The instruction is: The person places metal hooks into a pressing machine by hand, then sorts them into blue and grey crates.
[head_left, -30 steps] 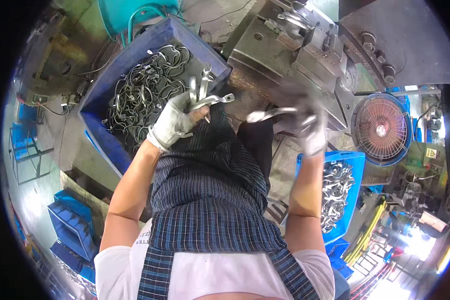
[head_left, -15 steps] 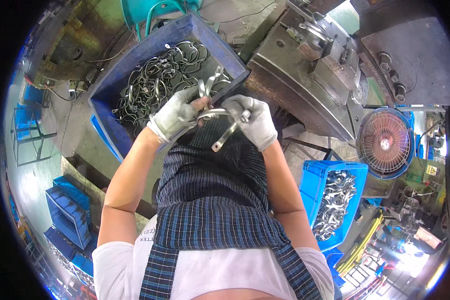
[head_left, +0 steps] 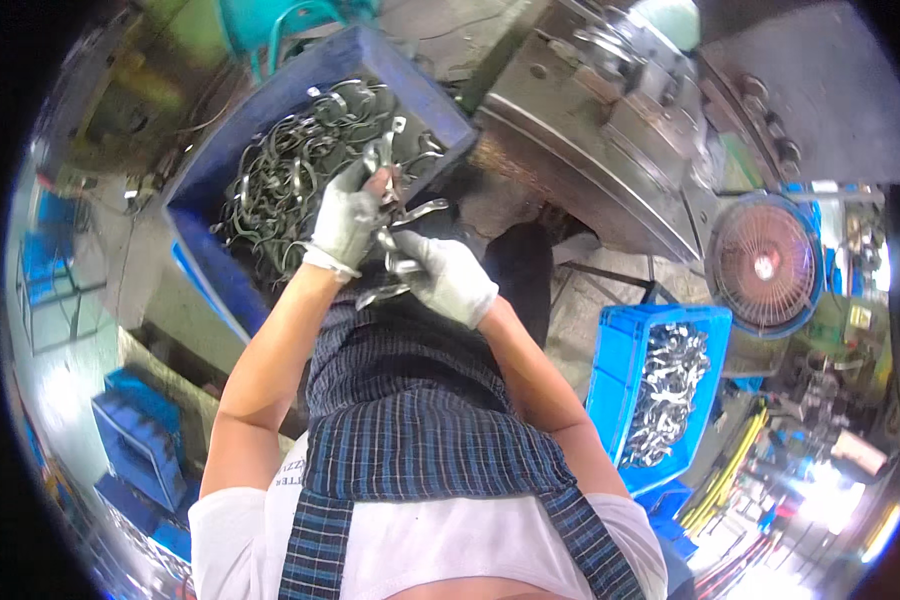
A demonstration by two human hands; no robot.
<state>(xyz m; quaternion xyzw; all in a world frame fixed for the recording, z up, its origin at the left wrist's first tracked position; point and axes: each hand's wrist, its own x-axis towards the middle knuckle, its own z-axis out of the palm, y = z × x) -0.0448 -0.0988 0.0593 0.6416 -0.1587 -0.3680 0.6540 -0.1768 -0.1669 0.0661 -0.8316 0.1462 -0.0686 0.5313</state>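
Note:
My left hand (head_left: pixel 344 226), in a whitish work glove, is closed on curved metal strips beside the bin's near right corner. One bright strip (head_left: pixel 396 134) sticks up past its fingers. Just to the right and nearer me, my gloved right hand (head_left: pixel 452 281) is closed around more bent metal strips. A curved strip (head_left: pixel 426 211) points out to the right between the hands, and a blurred flat end (head_left: pixel 382 295) shows below. Which hand bears each strip is hard to tell where they cross. A blue bin (head_left: pixel 422 88) with a heap of curved metal parts (head_left: pixel 288 180) stands behind my left hand.
A heavy steel machine bed (head_left: pixel 580 150) with a fixture lies at the back right. A blue crate (head_left: pixel 610 380) of shiny metal parts stands right of my right arm, near a round fan (head_left: pixel 765 265). Stacked blue crates (head_left: pixel 135 440) are at the left, a green chair (head_left: pixel 270 25) at the back.
My right hand has moved left and nearer me with metal strips, its fingers turned toward the left hand. My left hand has shifted slightly left. The whole view has shifted a little.

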